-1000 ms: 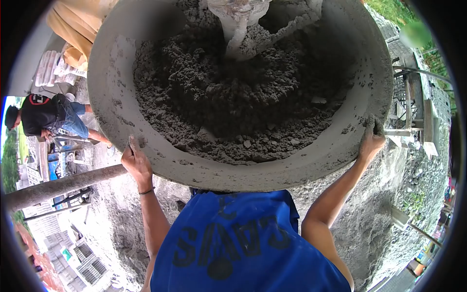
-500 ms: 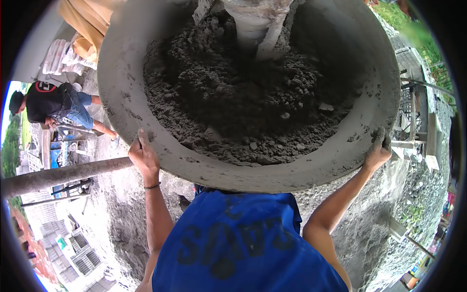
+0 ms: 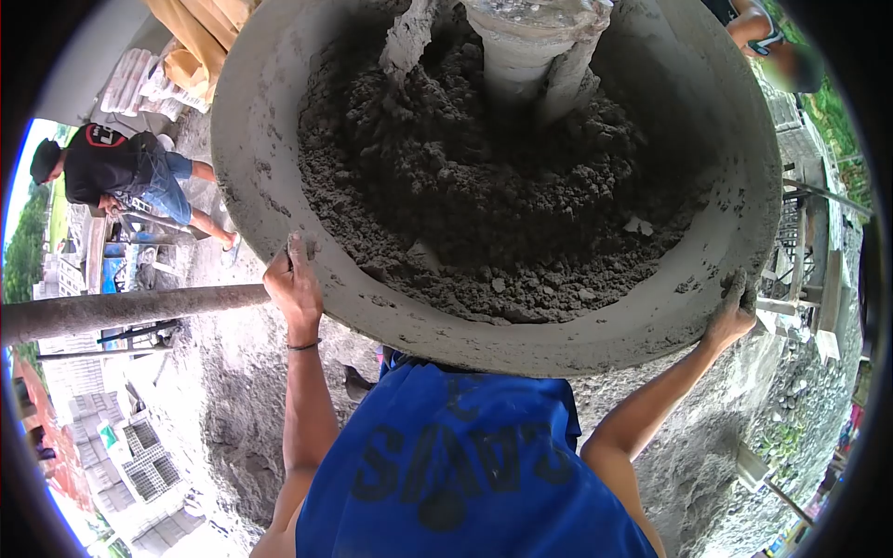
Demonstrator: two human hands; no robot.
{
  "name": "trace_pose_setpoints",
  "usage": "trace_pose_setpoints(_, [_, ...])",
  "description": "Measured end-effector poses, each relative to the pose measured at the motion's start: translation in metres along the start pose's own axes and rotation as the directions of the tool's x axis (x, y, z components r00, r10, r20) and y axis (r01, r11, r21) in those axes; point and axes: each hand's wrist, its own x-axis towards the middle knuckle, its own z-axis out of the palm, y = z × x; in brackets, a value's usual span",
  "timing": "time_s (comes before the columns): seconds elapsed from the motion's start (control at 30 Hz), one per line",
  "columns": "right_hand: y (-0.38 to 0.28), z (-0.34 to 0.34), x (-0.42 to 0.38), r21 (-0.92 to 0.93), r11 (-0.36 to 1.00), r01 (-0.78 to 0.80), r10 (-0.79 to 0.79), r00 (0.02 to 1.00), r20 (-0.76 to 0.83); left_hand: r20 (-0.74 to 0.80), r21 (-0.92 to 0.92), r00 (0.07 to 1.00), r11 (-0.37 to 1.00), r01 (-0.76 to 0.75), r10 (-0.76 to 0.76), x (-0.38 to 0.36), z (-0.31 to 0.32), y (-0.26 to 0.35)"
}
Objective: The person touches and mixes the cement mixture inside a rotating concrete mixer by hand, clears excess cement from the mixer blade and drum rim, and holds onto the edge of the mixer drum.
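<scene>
A large round metal mixing pan coated in grey residue fills the upper middle of the view. Inside it lies crumbly grey mortar mix around a caked central post. My left hand grips the pan's rim at its lower left, fingers over the edge. At the lower right of the rim, my right hand is closed on it too. Both arms reach forward on either side of my blue shirt.
A person in a dark shirt stands at the left, holding a tool handle. A thick pole runs beside my left hand. Stacked sacks lie upper left, concrete blocks lower left. Another person shows at the upper right.
The view has shifted, so the pan and both hands appear slightly farther right. Another person has come into view at the upper right. Both hands keep their hold on the rim.
</scene>
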Motion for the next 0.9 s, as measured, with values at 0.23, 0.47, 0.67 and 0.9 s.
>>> trace_pose_setpoints(0.23, [-0.001, -0.0002, 0.0008, -0.01, 1.0, 0.012, -0.012, 1.0, 0.005, 0.017, 0.026, 0.999, 0.999, 0.032, -0.033, 0.0003, -0.0017, 0.0035])
trace_pose_setpoints(0.47, [0.004, 0.0, 0.0012, 0.02, 0.998, 0.057, -0.056, 0.998, -0.012, -0.035, -0.011, 0.997, 0.998, -0.065, 0.064, 0.0, 0.0006, 0.0017])
trace_pose_setpoints(0.67, [0.007, -0.0008, 0.0023, -0.013, 0.999, 0.033, -0.033, 0.999, -0.01, -0.035, 0.038, 0.995, 0.995, -0.089, 0.09, 0.0004, -0.0004, 0.0037])
trace_pose_setpoints(0.9, [0.008, -0.0007, 0.0039, 0.009, 1.0, 0.005, -0.005, 1.0, 0.007, -0.052, 0.027, 0.993, 0.994, -0.105, 0.106, 0.0005, 0.0018, 0.0039])
